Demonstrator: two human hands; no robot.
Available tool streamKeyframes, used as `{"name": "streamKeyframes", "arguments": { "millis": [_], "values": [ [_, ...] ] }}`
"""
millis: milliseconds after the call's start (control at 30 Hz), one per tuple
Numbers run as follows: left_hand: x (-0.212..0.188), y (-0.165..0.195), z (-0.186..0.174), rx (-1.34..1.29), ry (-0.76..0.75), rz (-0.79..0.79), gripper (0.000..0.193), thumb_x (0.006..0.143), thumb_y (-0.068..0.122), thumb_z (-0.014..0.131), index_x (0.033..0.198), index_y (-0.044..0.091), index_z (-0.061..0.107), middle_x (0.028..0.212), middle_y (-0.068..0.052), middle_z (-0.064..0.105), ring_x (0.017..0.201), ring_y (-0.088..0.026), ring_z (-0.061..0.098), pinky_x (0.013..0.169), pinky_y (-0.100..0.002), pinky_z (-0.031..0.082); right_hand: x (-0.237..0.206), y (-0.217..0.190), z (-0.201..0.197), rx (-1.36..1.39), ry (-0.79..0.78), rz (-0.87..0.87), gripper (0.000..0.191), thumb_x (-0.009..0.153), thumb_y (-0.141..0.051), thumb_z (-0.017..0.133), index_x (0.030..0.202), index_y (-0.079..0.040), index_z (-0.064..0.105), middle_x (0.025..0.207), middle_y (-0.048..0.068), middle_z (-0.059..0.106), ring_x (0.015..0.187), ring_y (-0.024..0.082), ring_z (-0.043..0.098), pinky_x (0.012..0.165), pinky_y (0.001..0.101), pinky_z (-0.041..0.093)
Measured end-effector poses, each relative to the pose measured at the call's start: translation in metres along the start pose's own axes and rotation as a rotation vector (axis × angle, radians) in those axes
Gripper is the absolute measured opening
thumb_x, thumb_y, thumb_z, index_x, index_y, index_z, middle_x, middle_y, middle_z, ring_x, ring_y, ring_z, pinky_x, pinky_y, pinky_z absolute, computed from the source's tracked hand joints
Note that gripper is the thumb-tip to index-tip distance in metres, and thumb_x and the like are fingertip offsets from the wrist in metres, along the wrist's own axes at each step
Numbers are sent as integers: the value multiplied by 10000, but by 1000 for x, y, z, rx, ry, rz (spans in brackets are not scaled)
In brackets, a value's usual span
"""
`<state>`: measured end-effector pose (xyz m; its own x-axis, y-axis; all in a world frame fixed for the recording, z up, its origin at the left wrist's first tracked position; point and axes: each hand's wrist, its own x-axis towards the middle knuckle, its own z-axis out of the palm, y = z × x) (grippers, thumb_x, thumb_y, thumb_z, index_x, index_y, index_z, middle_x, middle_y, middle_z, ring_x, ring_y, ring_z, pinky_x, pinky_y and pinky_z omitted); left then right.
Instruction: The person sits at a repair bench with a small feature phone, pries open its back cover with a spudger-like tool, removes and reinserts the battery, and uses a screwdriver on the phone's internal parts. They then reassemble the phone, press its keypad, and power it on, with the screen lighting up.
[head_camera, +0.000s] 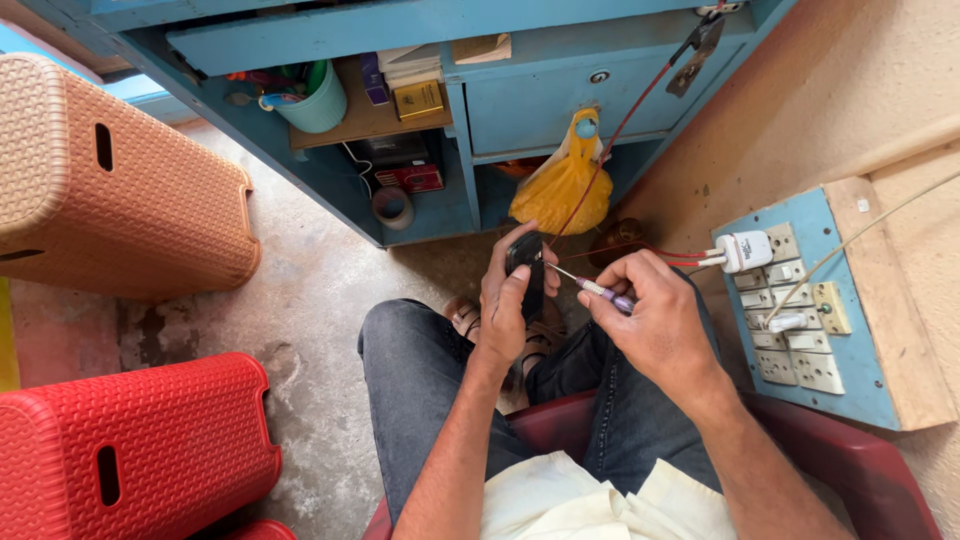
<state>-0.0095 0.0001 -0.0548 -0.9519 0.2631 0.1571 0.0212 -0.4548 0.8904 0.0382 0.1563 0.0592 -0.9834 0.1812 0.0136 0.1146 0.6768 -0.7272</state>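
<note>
My left hand (508, 300) grips a small black device (526, 268), held upright above my knees. In my right hand (655, 315) is a thin screwdriver with a purple handle (607, 292); its metal tip points left and touches the side of the black device. Both hands are close together over my lap, which is in dark jeans. A red wire (612, 135) runs from near the device up to a clip on the blue cabinet.
A blue wooden cabinet (540, 95) with an open shelf and a drawer stands ahead. A yellow bag (562, 185) hangs at it. To the right is a blue switchboard (800, 320) with a white plug (745, 250). An orange stool (120, 180) and a red stool (130, 450) sit left.
</note>
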Motion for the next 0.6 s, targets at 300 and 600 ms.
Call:
{"name": "streamKeyframes", "arguments": {
  "millis": [300,600],
  "values": [
    [-4,4,7,-153,26,-46,434,1037,237,413,1397,-5,390,1186,-145,622,912,-180,648,750,-324,606,-13,-4,-9,2,52,-154,197,802,-72,818,956,-14,711,904,86,680,772,184,691,687,307,550],
    [-5,7,9,-183,13,-23,449,1142,372,370,1386,2,443,1338,-195,625,939,-172,681,750,-311,600,-15,-12,-10,6,139,-224,256,807,-64,826,1018,3,698,962,108,708,839,195,699,734,299,552]
  ]
}}
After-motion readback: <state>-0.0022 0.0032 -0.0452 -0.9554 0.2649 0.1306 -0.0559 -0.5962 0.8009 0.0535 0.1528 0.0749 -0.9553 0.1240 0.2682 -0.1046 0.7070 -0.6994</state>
